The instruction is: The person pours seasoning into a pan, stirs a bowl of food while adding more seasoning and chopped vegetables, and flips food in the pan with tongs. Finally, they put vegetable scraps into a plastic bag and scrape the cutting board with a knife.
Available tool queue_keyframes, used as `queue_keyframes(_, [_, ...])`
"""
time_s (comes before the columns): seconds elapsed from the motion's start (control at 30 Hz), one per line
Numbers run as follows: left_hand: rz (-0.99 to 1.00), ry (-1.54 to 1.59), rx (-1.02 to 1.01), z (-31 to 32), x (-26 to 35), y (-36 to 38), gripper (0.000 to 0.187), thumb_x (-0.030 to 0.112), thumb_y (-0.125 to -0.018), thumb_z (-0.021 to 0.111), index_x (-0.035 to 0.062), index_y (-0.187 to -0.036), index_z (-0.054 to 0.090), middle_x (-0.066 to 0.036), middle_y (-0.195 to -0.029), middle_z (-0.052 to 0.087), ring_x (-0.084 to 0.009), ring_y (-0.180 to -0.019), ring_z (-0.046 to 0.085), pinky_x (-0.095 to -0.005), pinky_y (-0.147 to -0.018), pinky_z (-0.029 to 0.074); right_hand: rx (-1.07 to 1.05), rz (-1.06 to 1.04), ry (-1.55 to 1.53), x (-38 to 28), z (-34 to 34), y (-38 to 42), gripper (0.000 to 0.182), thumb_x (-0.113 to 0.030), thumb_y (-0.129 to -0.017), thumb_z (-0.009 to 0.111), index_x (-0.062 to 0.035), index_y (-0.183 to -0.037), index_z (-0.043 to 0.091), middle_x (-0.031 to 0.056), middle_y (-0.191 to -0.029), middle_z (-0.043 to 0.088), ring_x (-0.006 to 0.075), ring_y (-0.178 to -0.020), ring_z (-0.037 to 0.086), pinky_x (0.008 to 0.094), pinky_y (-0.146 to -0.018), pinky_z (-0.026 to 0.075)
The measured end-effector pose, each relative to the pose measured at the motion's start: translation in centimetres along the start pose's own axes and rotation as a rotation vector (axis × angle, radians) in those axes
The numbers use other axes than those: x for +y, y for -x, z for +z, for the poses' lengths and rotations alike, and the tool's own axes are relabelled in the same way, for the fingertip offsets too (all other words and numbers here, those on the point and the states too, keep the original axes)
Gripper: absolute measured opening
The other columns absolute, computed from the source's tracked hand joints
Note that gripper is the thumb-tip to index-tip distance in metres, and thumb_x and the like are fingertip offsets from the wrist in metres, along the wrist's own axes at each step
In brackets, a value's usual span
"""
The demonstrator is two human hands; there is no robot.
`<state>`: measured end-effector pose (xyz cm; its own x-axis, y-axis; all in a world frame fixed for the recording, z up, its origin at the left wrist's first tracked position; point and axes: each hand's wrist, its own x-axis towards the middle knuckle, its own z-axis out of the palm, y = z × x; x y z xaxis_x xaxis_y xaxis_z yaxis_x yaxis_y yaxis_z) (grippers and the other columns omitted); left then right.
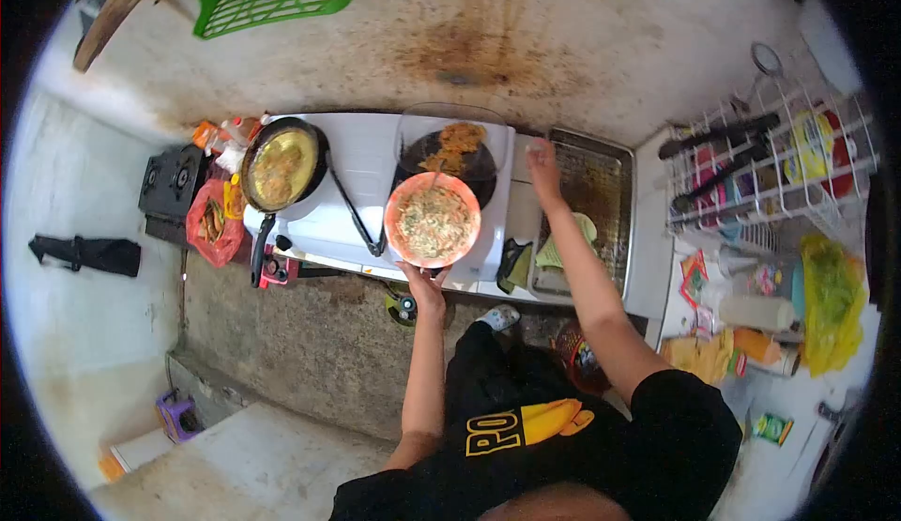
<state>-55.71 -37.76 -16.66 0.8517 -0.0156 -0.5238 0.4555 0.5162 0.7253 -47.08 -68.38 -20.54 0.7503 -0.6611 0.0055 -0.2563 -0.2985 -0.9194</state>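
Note:
My left hand [427, 284] is closed on the near rim of an orange-pink bowl [393, 245], which holds a pale mixture flecked with green. A spoon handle [435, 180] rises from the mixture. Behind the bowl, browned fritters [452, 145] lie on a dark surface with a clear lid [441, 109] raised around it. My right hand [542, 166] reaches toward the wall beside a metal sink basin [621, 232]; its fingers look curled, and anything in them is too small to make out. On the left, a black frying pan [251, 197] holds fritters [279, 170] in yellow oil.
Black tongs [355, 204] lie on the white stovetop [352, 141]. The pan's handle [259, 256] juts past the front edge. A red plastic bag [205, 225] and a black burner [173, 178] are at left. A green cloth [570, 239] touches the basin. A wire rack [784, 192] stands right.

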Motion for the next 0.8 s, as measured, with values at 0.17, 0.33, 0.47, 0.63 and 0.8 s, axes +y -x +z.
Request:
queue_keyframes(0.17, [-0.052, 0.024, 0.039, -0.8, -2.0, 0.4, 0.079, 0.068, -0.086, 0.023, 0.0103, -0.139, 0.020, -0.020, -0.133, 0.033, -0.0349, -0.120, 0.041, -0.0527, -0.094, 0.043, 0.094, 0.175, -0.287, 0.3, -6.0, 14.8, 0.018, -0.013, -0.085, 0.060, -0.0044, -0.099, 0.054, 0.0016, -0.076, 0.053, 0.0142, -0.065, 0.054, 0.0277, -0.062, 0.045])
queue_keyframes(0.33, [-0.264, -0.042, 0.175, -2.2, -7.3, -0.8, 0.059, 0.055, -0.091, 0.032, 0.0074, -0.125, 0.039, -0.013, -0.118, 0.048, -0.0298, -0.102, 0.051, -0.0484, -0.088, 0.041, 0.167, 0.244, -0.322, -1.4, -12.5, 28.0, 0.015, -0.018, -0.085, 0.063, -0.0026, -0.084, 0.060, 0.0034, -0.071, 0.059, 0.0093, -0.060, 0.054, 0.0244, -0.053, 0.043])
queue_keyframes(0.47, [-0.506, -0.330, -0.397, 1.5, -11.3, 2.0, 0.030, 0.036, -0.092, 0.044, 0.0095, -0.080, 0.053, -0.001, -0.066, 0.050, -0.0148, -0.059, 0.047, -0.0298, -0.056, 0.040, 0.275, 0.378, -0.301, -6.2, -18.6, 32.8, 0.029, -0.025, -0.087, 0.060, -0.0012, -0.071, 0.061, 0.0003, -0.053, 0.053, 0.0076, -0.048, 0.049, 0.0253, -0.046, 0.038])
queue_keyframes(0.63, [-0.323, -0.731, -1.133, 12.9, -10.9, 15.3, 0.023, 0.022, -0.092, 0.052, 0.0001, -0.090, 0.060, -0.001, -0.066, 0.056, -0.0089, -0.060, 0.051, -0.0225, -0.058, 0.039, 0.650, 0.156, -0.299, -8.1, -26.4, 38.7, 0.012, -0.011, -0.088, 0.055, -0.0006, -0.082, 0.057, 0.0037, -0.064, 0.054, 0.0073, -0.054, 0.045, 0.0264, -0.052, 0.040])
queue_keyframes(0.8, [-0.106, -0.805, -1.655, 19.7, -14.1, 22.9, 0.028, 0.024, -0.090, 0.055, -0.0017, -0.099, 0.061, -0.008, -0.094, 0.062, -0.0155, -0.086, 0.057, -0.0284, -0.081, 0.042, 1.124, 0.179, 0.128, -8.2, -31.2, 48.0, 0.018, -0.009, -0.087, 0.055, -0.0023, -0.104, 0.053, 0.0102, -0.091, 0.055, 0.0212, -0.078, 0.056, 0.0315, -0.070, 0.047])
